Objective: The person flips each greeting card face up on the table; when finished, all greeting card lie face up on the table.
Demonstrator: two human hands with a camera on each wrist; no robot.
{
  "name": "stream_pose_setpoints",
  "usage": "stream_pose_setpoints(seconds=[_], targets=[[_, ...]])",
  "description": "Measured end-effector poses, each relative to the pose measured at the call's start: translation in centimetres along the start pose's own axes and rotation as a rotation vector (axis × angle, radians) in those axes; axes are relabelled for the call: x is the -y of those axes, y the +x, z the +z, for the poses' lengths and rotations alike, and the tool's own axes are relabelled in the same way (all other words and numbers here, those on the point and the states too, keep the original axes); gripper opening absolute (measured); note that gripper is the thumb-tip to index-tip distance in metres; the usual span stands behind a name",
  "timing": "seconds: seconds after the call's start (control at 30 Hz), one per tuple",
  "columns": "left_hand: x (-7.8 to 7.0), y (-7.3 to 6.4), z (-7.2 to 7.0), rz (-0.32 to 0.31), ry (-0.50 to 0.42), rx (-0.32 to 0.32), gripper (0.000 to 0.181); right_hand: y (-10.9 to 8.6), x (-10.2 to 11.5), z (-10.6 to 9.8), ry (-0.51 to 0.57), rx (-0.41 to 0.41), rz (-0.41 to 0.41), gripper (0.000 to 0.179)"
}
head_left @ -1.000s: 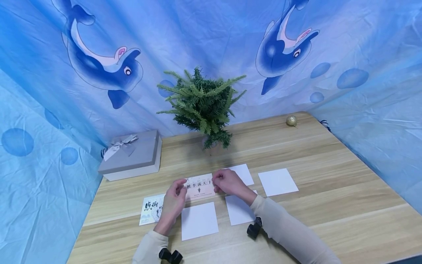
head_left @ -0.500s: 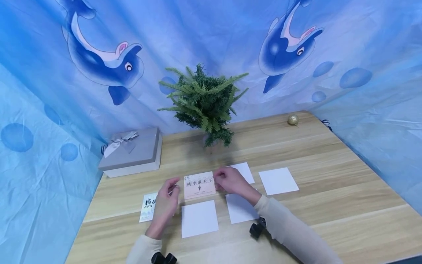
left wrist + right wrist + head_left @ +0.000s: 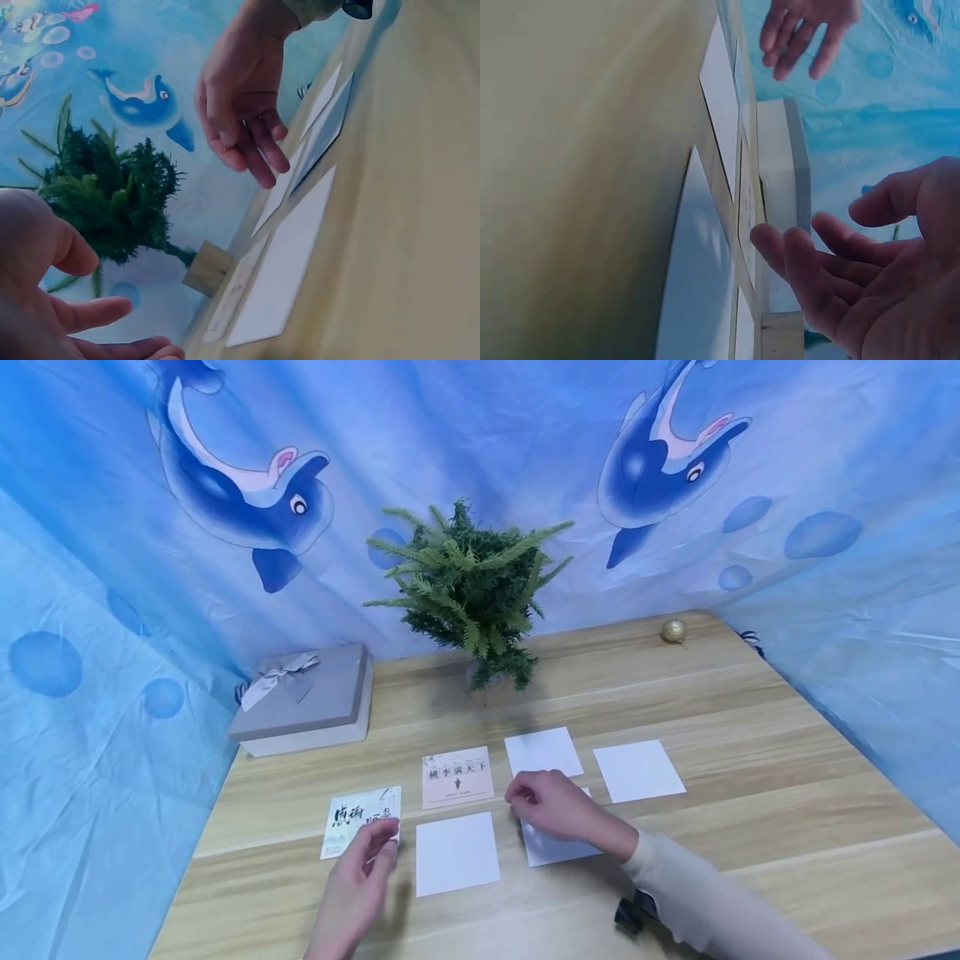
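Bare of any object, my left hand (image 3: 354,883) hovers over the lower right part of a white card with black brush writing (image 3: 347,814). My right hand (image 3: 557,808), also holding nothing, is above a blank white card (image 3: 551,852) and hides part of it. Between the hands and farther back lies a pinkish card with a row of printed characters (image 3: 456,785). In front of it is another blank white card (image 3: 457,855). Both wrist views show loosely bent fingers, on the left hand (image 3: 45,277) and on the right hand (image 3: 877,285), apart from the cards.
Two more blank cards, a middle one (image 3: 542,752) and a right one (image 3: 639,772), lie on the wooden table (image 3: 750,793). Behind stand a small artificial fir tree (image 3: 480,593) and a grey gift box with a bow (image 3: 307,702). A gold ball (image 3: 673,630) is at the far right.
The pinkish card lies flat, released by both hands. My left hand has drawn back toward me and left; my right hand has moved back and slightly right, uncovering the middle blank card.
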State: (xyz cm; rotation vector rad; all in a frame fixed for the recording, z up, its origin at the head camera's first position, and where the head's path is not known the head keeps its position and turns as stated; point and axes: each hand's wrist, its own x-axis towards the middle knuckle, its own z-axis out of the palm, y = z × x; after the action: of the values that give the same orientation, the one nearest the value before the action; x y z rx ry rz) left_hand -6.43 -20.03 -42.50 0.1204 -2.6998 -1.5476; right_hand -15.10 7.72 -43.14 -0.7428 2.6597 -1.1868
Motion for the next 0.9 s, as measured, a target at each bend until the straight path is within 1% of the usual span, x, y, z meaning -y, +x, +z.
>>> stream_pose_setpoints(seconds=[0.07, 0.17, 0.3, 0.4, 0.57, 0.63, 0.8, 0.9], targets=[[0.2, -0.8, -0.1, -0.022, 0.019, 0.018, 0.034, -0.9, 0.1, -0.2, 0.019, 0.026, -0.014, 0.018], [0.8, -1.4, -0.1, -0.044, 0.029, 0.042, 0.034, -1.9, 0.3, -0.1, 0.091, 0.072, -0.007, 0.017], [1.3, -1.7, 0.4, -0.047, -0.030, 0.051, 0.033, -2.6, 0.4, 0.6, 0.210, 0.126, 0.042, 0.015], [1.6, -1.8, 0.9, -0.026, -0.078, 0.063, 0.033, -3.0, 0.4, 1.3, 0.264, 0.135, 0.072, 0.014], [1.6, -2.1, 1.6, -0.018, -0.100, 0.076, 0.033, -3.4, 0.7, 1.9, 0.253, 0.120, 0.068, 0.014], [1.6, -2.2, 1.8, -0.028, -0.115, 0.076, 0.033, -3.6, 0.8, 2.0, 0.246, 0.118, 0.055, 0.014], [1.3, -2.0, 2.1, -0.052, -0.155, 0.105, 0.034, -3.7, 0.8, 2.1, 0.245, 0.110, 0.047, 0.015], [1.1, -1.8, 2.2, -0.065, -0.149, 0.112, 0.035, -3.8, 0.9, 2.0, 0.251, 0.107, 0.048, 0.015]])
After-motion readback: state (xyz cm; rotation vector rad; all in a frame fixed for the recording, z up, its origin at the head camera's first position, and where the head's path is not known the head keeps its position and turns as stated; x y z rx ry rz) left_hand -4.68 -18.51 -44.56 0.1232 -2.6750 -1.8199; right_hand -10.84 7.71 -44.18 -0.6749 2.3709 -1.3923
